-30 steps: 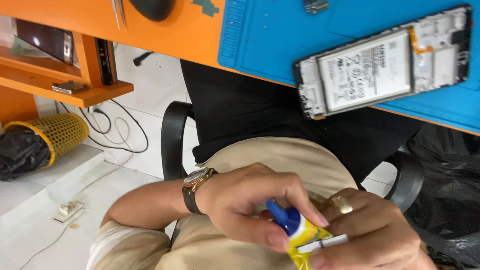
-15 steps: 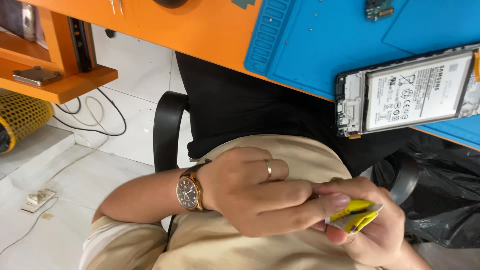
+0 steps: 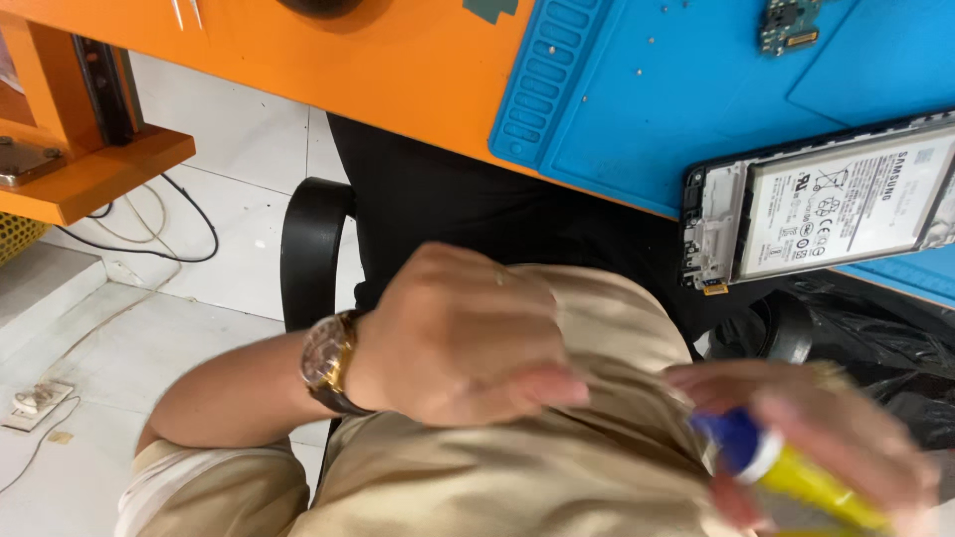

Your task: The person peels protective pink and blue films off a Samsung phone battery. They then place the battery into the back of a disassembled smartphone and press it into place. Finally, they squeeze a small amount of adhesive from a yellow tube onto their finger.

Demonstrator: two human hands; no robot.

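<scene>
1. Tube (image 3: 796,472): a small yellow squeeze tube with a white collar and a blue cap, soft-walled, blurred in the head view. It lies in the right hand, low and to the right of the left hand, over the lap.
2. Right hand (image 3: 816,438): fingers wrapped round the yellow body of the tube, grasping it, cap end pointing towards the left hand. Outline smeared by blur.
3. Left hand (image 3: 458,343): curled into a loose fist, back of the hand up, a thin ring on one finger. Fingertips point towards the tube cap but stand just apart from it; it grips nothing that can be seen.
4. Wristwatch (image 3: 326,360): round gold-toned case on a dark strap, on the left wrist.
5. Trousers (image 3: 517,467): beige woven cloth, smooth, under both hands.
6. Opened phone (image 3: 826,204): flat rectangular frame, back removed, white-labelled battery exposed; above the right hand, well apart, overhanging the mat edge.
7. Work mat (image 3: 617,109): blue rubbery sheet with moulded ribs and shallow trays, above both hands.
8. Circuit board (image 3: 786,25): small green piece on the mat, beyond the phone.
9. Desk (image 3: 378,60): glossy orange top under the mat.
10. Chair (image 3: 310,249): black padded armrest, left of the left wrist.
11. Floor (image 3: 199,129): pale tiles, a black cable trailing across.
</scene>
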